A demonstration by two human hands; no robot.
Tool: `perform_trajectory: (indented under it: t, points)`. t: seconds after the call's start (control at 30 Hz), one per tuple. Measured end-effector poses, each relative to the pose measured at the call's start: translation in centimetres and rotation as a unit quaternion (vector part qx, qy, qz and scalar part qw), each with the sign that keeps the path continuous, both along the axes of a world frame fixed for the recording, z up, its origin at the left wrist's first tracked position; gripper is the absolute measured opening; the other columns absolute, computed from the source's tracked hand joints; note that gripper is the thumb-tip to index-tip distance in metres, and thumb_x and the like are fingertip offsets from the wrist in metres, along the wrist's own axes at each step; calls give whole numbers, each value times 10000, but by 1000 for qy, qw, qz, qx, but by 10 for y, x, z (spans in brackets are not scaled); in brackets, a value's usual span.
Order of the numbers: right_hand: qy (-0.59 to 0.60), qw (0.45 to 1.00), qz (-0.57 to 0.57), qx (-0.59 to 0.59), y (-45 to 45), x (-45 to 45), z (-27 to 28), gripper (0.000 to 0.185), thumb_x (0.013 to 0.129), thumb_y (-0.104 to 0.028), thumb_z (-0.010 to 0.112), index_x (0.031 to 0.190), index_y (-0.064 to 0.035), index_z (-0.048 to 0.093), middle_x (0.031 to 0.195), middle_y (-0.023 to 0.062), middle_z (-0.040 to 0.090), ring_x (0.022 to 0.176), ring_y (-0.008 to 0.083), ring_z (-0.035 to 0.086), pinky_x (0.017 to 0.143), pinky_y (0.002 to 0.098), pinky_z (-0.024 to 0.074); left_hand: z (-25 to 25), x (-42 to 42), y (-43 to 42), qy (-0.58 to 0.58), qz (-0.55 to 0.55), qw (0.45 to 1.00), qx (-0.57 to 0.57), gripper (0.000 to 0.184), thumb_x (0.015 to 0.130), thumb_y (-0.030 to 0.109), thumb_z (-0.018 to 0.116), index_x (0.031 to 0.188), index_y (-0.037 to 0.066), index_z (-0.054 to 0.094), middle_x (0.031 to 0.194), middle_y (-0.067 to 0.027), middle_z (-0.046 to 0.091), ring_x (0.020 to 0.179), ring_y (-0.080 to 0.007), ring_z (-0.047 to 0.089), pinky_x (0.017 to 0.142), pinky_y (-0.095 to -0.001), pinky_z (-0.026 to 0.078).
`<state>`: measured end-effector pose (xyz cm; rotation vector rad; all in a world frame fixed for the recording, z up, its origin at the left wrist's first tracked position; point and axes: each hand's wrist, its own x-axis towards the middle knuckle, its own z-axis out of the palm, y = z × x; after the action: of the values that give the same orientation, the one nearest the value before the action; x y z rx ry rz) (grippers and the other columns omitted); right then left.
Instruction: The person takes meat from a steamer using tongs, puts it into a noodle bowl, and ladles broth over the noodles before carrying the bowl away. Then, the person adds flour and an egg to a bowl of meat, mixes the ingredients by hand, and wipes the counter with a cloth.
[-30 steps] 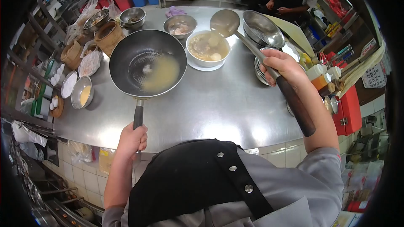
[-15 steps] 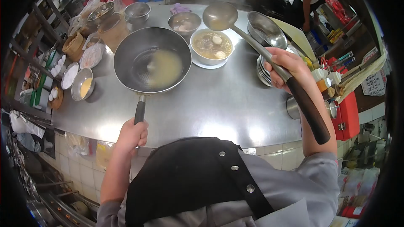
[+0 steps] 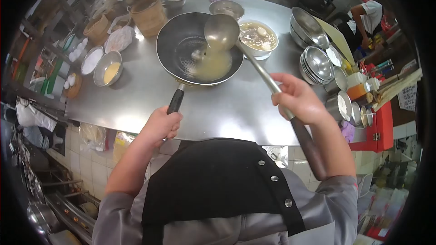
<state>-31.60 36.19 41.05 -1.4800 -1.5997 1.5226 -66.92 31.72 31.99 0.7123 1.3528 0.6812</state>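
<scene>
My left hand is closed round the black handle of a dark wok, which it holds tilted over the steel table. Pale yellowish broth pools toward the wok's right side. My right hand grips a long-handled metal ladle by its shaft; the bowl of the ladle is over the wok's right part, just above the broth. Right beside the wok stands a white bowl of soup with round white pieces in it, set on a white plate.
At left are a metal bowl of yellow liquid, a bowl of white powder and a bamboo steamer. Stacked metal bowls, sauce bottles and a red box line the right side. Two people are at the back right.
The ladle has moved from above the soup bowl leftward and down over the wok. My right hand has come lower and left. The view has shifted, so the table's things appear further right.
</scene>
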Motion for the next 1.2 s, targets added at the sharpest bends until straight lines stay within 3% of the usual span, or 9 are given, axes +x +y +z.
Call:
perform_trajectory:
  t: [0.13,0.27,0.3,0.53,0.67,0.77,1.0,1.13,1.2]
  points:
    - [-156,984,36,79,-24,-20,-19,596,847,-59,587,1411,26,414,766,45,568,611,96,534,545,276,444,-4,-7,3,23,-40,999,6,137,877,107,582,851,79,450,606,23,413,454,-72,358,402,-259,300]
    - [74,992,-33,-94,-29,-22,-13,576,844,-84,593,1383,47,438,835,101,630,600,148,582,526,303,474,-20,-18,7,-18,-51,999,-4,132,872,93,586,861,72,456,610,14,428,455,-75,371,401,-258,302]
    - [132,982,-72,-116,-34,-26,-4,522,865,-78,585,1358,39,460,824,87,616,546,127,555,462,280,435,-21,-20,7,-15,-54,998,-8,135,875,90,589,865,66,457,609,11,427,455,-77,371,402,-259,303]
    - [297,943,-133,-68,-42,-19,25,482,920,-137,511,1351,67,440,853,114,597,455,130,515,401,263,396,-27,-35,11,-30,-76,996,-27,119,889,83,582,860,59,469,594,6,426,431,-89,370,403,-257,304]
    - [180,963,-201,3,-34,-25,44,493,898,-130,539,1339,70,446,832,103,602,452,134,503,405,276,399,-30,-47,10,-39,-88,995,-25,109,890,81,575,851,69,473,584,9,421,417,-89,367,400,-259,297]
    - [98,964,-245,14,-20,-23,42,430,841,-104,591,1233,58,523,811,85,610,546,140,556,493,290,447,-34,-53,5,-38,-109,993,-25,102,892,90,565,863,76,468,582,11,420,411,-90,369,401,-263,293]
    - [-77,966,-219,110,14,6,3,546,808,-110,623,1303,83,494,840,100,626,660,155,584,583,291,475,-26,-49,-15,-36,-131,990,-27,80,896,81,562,883,63,484,588,8,427,423,-89,368,398,-255,290]
    - [177,936,-296,69,-33,20,21,570,857,-118,605,1373,57,437,846,109,620,574,139,561,509,274,443,-19,-31,-26,-38,-160,986,-31,77,898,82,560,868,71,490,589,12,428,421,-78,358,397,-244,284]
    - [216,932,-287,53,-72,31,29,524,883,-122,597,1358,44,448,860,117,620,528,149,544,469,288,433,-15,-20,-37,-40,-170,984,-36,80,900,75,562,864,66,490,590,13,431,423,-75,362,394,-241,285]
